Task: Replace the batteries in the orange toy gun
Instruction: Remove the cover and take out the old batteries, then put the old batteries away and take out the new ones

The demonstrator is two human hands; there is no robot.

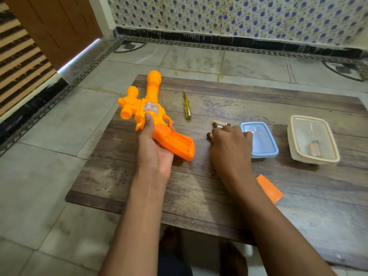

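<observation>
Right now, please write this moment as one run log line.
left hand: holds toy gun, battery bay open | right hand: on batteries | cover: off, on board | screwdriver: idle

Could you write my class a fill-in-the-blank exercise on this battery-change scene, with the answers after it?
1. The left hand holds the ____ toy gun.
2. The right hand rests on loose batteries beside the ____ lid.
3. The yellow screwdriver lies on the ____ board.
4. The cream container stands to the ____ of that lid.

Answers: orange; blue; wooden; right
</observation>
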